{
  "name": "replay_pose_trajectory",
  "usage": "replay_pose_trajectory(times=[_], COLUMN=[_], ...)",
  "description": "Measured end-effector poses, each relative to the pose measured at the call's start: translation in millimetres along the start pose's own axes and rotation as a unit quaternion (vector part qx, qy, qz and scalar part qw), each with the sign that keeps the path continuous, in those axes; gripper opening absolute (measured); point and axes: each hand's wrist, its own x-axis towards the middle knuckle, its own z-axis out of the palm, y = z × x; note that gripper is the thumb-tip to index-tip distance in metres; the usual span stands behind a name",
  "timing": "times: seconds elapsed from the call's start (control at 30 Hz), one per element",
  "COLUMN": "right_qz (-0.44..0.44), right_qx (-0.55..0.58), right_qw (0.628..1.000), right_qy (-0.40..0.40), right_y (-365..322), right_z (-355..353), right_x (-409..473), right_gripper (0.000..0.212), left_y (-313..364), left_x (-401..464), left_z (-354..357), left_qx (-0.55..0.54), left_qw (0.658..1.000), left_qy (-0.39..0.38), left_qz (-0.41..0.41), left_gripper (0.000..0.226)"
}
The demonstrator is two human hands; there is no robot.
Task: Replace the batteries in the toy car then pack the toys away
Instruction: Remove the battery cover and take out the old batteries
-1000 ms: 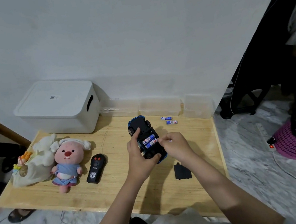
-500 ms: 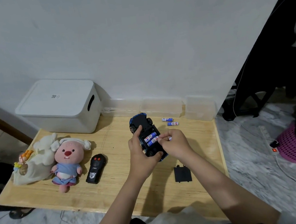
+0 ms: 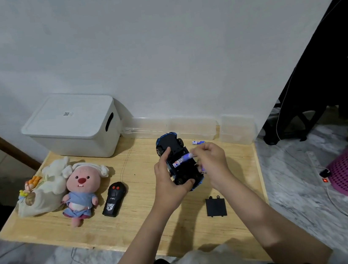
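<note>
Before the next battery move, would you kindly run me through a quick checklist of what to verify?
1. Toy car steadied upside down by the left hand: ok.
2. Battery compartment open, with its cover lying apart on the table: ok.
3. Right hand pinching a battery at the compartment: ok, though blurred.
4. Battery polarity and seating: cannot tell.
5. Another loose battery on the table beyond the car: ok; old or new, cannot tell.
6. Storage box ready for packing: not ok, lid on.
</note>
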Motion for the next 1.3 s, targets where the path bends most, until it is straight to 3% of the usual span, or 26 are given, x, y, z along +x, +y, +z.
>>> replay_pose_trajectory(times=[0.1, 0.23, 0.3, 0.37, 0.4, 0.47, 0.53, 0.6, 0.7, 0.8, 1.3], right_qz=[0.120, 0.162, 0.141, 0.019, -0.072, -0.204, -0.257, -0.284, -0.292, -0.307, -0.373], right_qx=[0.238, 0.311, 0.216, 0.031, -0.072, -0.277, -0.463, -0.572, -0.632, -0.667, -0.693], right_qw=[0.963, 0.932, 0.960, 0.990, 0.981, 0.911, 0.802, 0.706, 0.627, 0.575, 0.486], right_qy=[-0.041, -0.088, -0.107, -0.137, -0.165, -0.228, -0.277, -0.306, -0.349, -0.360, -0.380], right_y=[-10, -19, -17, -12, -10, -10, -12, -18, -26, -32, -35], right_z=[-12, -21, -20, -21, -21, -23, -23, -20, -15, -10, 1], right_x=[2, -1, 0, 1, 2, 4, 7, 8, 7, 5, 6], right_gripper=[0.010, 0.025, 0.032, 0.028, 0.023, 0.015, 0.023, 0.034, 0.045, 0.048, 0.049], left_y=[1, 1, 1, 0, 0, -1, 0, 2, 4, 5, 3], left_x=[-1, -4, -5, -5, -4, -4, -3, -3, -3, -3, -8], left_z=[-3, -7, -7, -9, -10, -13, -17, -20, -25, -29, -35], left_qx=[0.002, -0.001, -0.004, -0.004, -0.002, 0.003, 0.010, 0.013, 0.013, 0.009, 0.016], left_qw=[1.000, 1.000, 0.999, 0.998, 0.997, 0.995, 0.993, 0.990, 0.986, 0.984, 0.981], left_qy=[-0.007, -0.022, -0.034, -0.056, -0.068, -0.090, -0.110, -0.132, -0.154, -0.165, -0.186], left_qz=[-0.005, -0.011, -0.019, -0.030, -0.034, -0.041, -0.050, -0.055, -0.056, -0.061, -0.058], left_gripper=[0.098, 0.096, 0.095, 0.096, 0.096, 0.097, 0.096, 0.095, 0.093, 0.092, 0.088])
